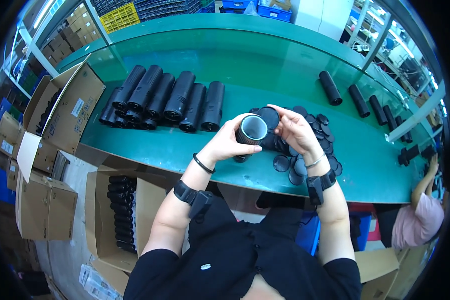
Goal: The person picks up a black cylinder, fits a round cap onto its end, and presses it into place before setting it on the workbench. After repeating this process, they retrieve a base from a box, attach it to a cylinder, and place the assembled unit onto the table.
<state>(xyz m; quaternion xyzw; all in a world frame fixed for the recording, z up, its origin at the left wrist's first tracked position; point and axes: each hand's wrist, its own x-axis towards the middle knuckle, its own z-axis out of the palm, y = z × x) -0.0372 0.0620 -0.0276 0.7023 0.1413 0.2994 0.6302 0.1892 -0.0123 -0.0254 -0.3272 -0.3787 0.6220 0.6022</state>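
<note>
My left hand [231, 140] is wrapped round a black cylindrical tube [253, 128], its open mouth tilted up toward me and a pale inner wall showing. Beside that mouth, my right hand [296, 131] pinches a round black cap [268, 118] by its edge. Below and around my right hand lies a loose heap of black round caps [327, 134] on the green table [235, 172]. To the left, a stack of black tubes [180, 95] lies on the table.
An open carton [72, 107] stands at the table's left end. On the floor, another carton [147, 210] holds several black tubes. More tubes [330, 88] lie along the far right, where a co-worker [419, 220] in a pink top reaches over the table.
</note>
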